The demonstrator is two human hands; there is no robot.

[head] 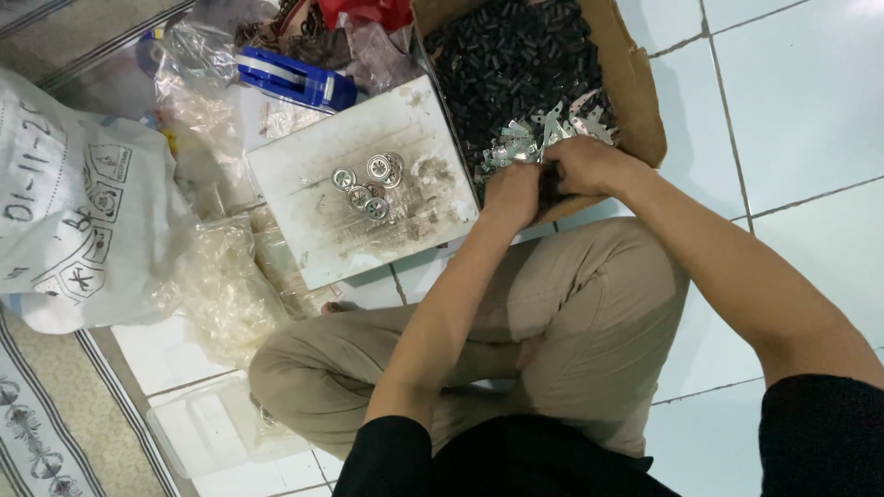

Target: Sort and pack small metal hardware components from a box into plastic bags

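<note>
My left hand [512, 190] and my right hand [584, 164] meet at the near edge of a cardboard box [642, 92]. Both are closed around a small dark part [550, 180] held between them. The box holds several small black cylindrical pieces [516, 64] and a heap of thin silver metal clips [543, 133] just beyond my fingers. To the left a stained white board [318, 225] carries several round silver discs [370, 184].
I sit cross-legged on white floor tiles [792, 101] in tan trousers [589, 322]. A large white printed sack [74, 202], clear plastic bags [226, 285], a blue tool [295, 78] and a clear plastic tray [207, 428] lie at left. A patterned mat [46, 423] borders the lower left.
</note>
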